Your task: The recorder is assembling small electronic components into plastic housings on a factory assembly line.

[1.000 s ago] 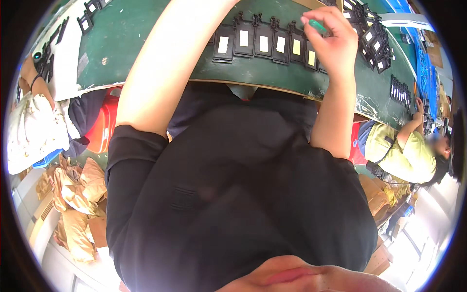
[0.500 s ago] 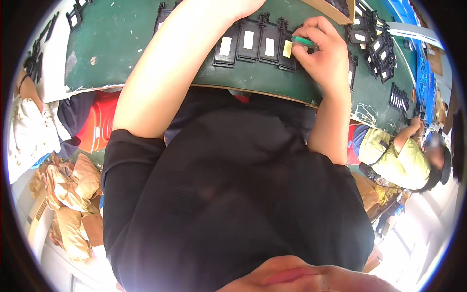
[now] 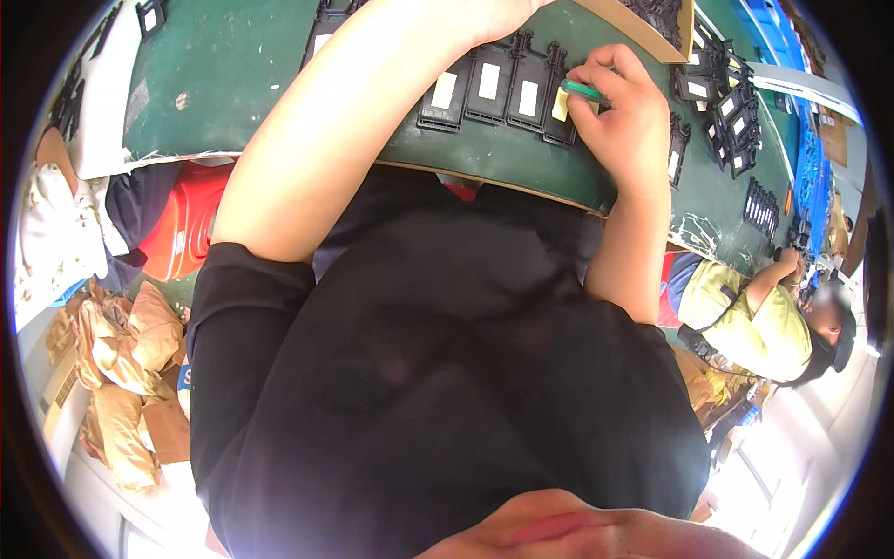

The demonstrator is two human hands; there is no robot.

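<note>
Rod [image 3: 582, 90] pinched in right hand [image 3: 626, 107], tip leftward, axis crosswise, left hand's [image 3: 507, 17] hold unclear

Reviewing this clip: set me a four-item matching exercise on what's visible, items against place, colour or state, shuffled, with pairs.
1. Slim green object
2. Cardboard box
3. Label just left of the right hand
4. Crumpled brown wrappings

A. In the picture's lower left
B. Yellow
C. Holding dark pieces
D. Held in the right hand

Pairs: 1-D, 2-C, 3-B, 4-A
</note>
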